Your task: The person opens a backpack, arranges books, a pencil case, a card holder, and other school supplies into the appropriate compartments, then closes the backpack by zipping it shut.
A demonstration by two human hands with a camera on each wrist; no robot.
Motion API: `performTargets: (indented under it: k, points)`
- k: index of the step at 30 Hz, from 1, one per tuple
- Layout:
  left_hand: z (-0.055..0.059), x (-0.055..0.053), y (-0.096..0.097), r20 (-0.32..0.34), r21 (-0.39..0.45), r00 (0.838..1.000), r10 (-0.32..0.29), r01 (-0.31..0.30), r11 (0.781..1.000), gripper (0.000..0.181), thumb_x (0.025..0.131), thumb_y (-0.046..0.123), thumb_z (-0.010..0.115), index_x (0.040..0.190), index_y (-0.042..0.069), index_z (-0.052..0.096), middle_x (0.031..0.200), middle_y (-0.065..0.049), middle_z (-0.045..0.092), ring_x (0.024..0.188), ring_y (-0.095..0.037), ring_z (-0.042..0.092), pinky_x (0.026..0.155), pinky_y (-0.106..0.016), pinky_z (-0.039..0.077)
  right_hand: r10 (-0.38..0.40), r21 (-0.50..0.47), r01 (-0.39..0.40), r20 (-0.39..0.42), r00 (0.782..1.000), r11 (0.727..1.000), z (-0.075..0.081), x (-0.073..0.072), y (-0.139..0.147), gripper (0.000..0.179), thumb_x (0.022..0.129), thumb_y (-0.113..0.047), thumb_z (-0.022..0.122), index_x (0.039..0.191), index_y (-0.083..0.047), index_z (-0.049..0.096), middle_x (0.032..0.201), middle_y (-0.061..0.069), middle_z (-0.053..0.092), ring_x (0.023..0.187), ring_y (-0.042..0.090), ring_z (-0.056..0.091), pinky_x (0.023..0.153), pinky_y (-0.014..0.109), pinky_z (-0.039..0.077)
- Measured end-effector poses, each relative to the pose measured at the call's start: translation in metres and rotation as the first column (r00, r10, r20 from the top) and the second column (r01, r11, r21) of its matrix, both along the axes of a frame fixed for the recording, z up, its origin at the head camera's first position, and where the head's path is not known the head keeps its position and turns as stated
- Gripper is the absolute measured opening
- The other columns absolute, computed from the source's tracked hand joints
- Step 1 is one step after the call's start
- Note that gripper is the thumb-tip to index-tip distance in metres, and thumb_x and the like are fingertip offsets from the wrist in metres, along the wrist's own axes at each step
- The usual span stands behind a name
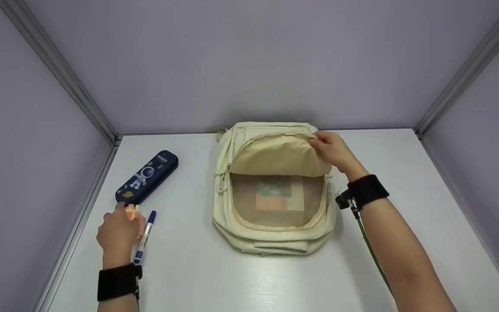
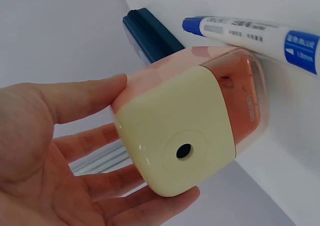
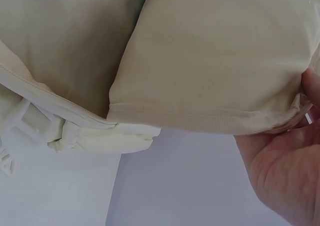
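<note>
A cream backpack (image 1: 275, 236) lies on the table with its front flap (image 1: 275, 156) lifted. My right hand (image 1: 334, 151) pinches the flap's edge near its upper right corner; the right wrist view shows the flap (image 3: 210, 60) with thumb and fingers at its rim. Inside the opening sits a flat orange, cream and grey-green item (image 1: 275, 201). At the left, my left hand (image 1: 119, 232) grips a pink and cream pencil sharpener (image 2: 175, 131), thumb on one side and fingers on the other. Its round pencil hole faces the left wrist camera.
Just right of the left hand lies a blue-capped white marker (image 1: 145, 236). Beyond that hand is a dark blue pencil case (image 1: 147, 175) with an astronaut print. Grey walls (image 1: 249, 65) enclose the white table (image 1: 189, 277) at the back and both sides.
</note>
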State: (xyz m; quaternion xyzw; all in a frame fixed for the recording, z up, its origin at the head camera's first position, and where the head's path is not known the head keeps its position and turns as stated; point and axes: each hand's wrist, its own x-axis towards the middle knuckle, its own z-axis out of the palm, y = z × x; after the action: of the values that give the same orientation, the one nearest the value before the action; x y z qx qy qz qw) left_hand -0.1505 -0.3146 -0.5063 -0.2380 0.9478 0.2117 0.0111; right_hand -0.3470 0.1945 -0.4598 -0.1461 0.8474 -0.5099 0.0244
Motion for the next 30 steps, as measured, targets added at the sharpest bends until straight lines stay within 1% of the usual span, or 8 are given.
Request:
performTargets:
  k: [4, 7, 9, 12, 17, 20, 25, 30]
  points:
    - [0.008, -0.004, 0.024, -0.18, -0.027, 0.984, -0.013, 0.008, 1.0, 0.061, 0.09, 0.018, 0.063, 0.141, -0.007, 0.042, 0.115, -0.041, 0.053, 0.096, -0.058, 0.056, 0.073, -0.066, 0.046, -0.005, 0.005, 0.005, 0.011, 1.0, 1.0, 0.002, -0.006, -0.001, 0.022, 0.101, -0.019, 0.056, 0.089, -0.001, 0.059, 0.077, 0.001, 0.048, 0.07, 0.013, 0.045, 0.061, 0.025, 0.037]
    - [0.012, -0.007, 0.045, -0.347, -0.059, 0.936, -0.054, 0.036, 0.998, 0.055, 0.086, 0.019, 0.071, 0.132, -0.006, 0.054, 0.108, -0.038, 0.059, 0.092, -0.056, 0.059, 0.07, -0.066, 0.046, -0.006, -0.002, 0.006, 0.026, 1.0, 1.0, 0.002, -0.01, -0.001, 0.025, 0.102, -0.02, 0.055, 0.085, -0.002, 0.056, 0.074, 0.0, 0.045, 0.067, 0.011, 0.043, 0.06, 0.025, 0.036]
    - [0.012, -0.01, 0.059, -0.455, -0.078, 0.886, -0.088, 0.059, 0.995, 0.05, 0.083, 0.019, 0.076, 0.124, -0.004, 0.061, 0.102, -0.035, 0.062, 0.087, -0.053, 0.061, 0.067, -0.065, 0.047, -0.011, -0.004, 0.011, 0.032, 0.999, 1.0, 0.002, -0.012, -0.001, 0.027, 0.102, -0.021, 0.055, 0.083, -0.001, 0.053, 0.071, -0.002, 0.042, 0.064, 0.01, 0.041, 0.057, 0.024, 0.035]
    - [0.009, -0.014, 0.081, -0.601, -0.093, 0.787, -0.139, 0.104, 0.99, 0.047, 0.077, 0.019, 0.082, 0.117, -0.001, 0.067, 0.095, -0.031, 0.064, 0.082, -0.051, 0.062, 0.064, -0.063, 0.048, -0.03, -0.007, 0.03, 0.031, 0.999, 1.0, 0.003, -0.014, -0.001, 0.026, 0.102, -0.021, 0.055, 0.088, 0.001, 0.058, 0.072, -0.002, 0.045, 0.065, 0.009, 0.043, 0.059, 0.024, 0.036]
    - [0.004, -0.02, 0.122, -0.745, -0.111, 0.624, -0.235, 0.231, 0.967, 0.047, 0.075, 0.015, 0.085, 0.116, -0.001, 0.068, 0.101, -0.026, 0.065, 0.085, -0.045, 0.064, 0.071, -0.057, 0.052, -0.056, 0.013, 0.056, 0.013, 0.998, 0.998, 0.004, -0.015, -0.004, 0.026, 0.102, -0.02, 0.056, 0.098, 0.004, 0.063, 0.079, 0.003, 0.051, 0.071, 0.012, 0.046, 0.062, 0.024, 0.038]
    - [-0.002, -0.023, 0.146, -0.767, -0.155, 0.56, -0.314, 0.314, 0.937, 0.052, 0.074, 0.012, 0.087, 0.119, -0.001, 0.066, 0.107, -0.024, 0.065, 0.092, -0.041, 0.065, 0.078, -0.053, 0.053, -0.061, 0.017, 0.061, 0.006, 0.998, 0.998, 0.005, -0.015, -0.004, 0.026, 0.102, -0.021, 0.056, 0.099, 0.004, 0.063, 0.08, 0.003, 0.051, 0.072, 0.012, 0.046, 0.063, 0.024, 0.038]
    - [-0.011, -0.028, 0.182, -0.767, -0.241, 0.474, -0.433, 0.412, 0.879, 0.061, 0.07, 0.006, 0.089, 0.125, -0.002, 0.063, 0.115, -0.021, 0.063, 0.104, -0.037, 0.062, 0.086, -0.048, 0.052, -0.077, 0.029, 0.077, -0.007, 0.997, 0.997, 0.002, -0.014, -0.003, 0.025, 0.101, -0.024, 0.057, 0.089, -0.002, 0.06, 0.074, -0.001, 0.047, 0.068, 0.012, 0.045, 0.06, 0.025, 0.037]
    - [-0.021, -0.039, 0.212, -0.742, -0.377, 0.357, -0.567, 0.476, 0.794, 0.058, 0.066, 0.0, 0.089, 0.118, -0.004, 0.065, 0.116, -0.018, 0.063, 0.109, -0.035, 0.06, 0.091, -0.044, 0.051, -0.087, 0.03, 0.087, -0.014, 0.996, 0.996, 0.001, -0.014, -0.002, 0.025, 0.101, -0.023, 0.057, 0.086, -0.003, 0.057, 0.071, -0.001, 0.044, 0.066, 0.013, 0.043, 0.058, 0.025, 0.035]
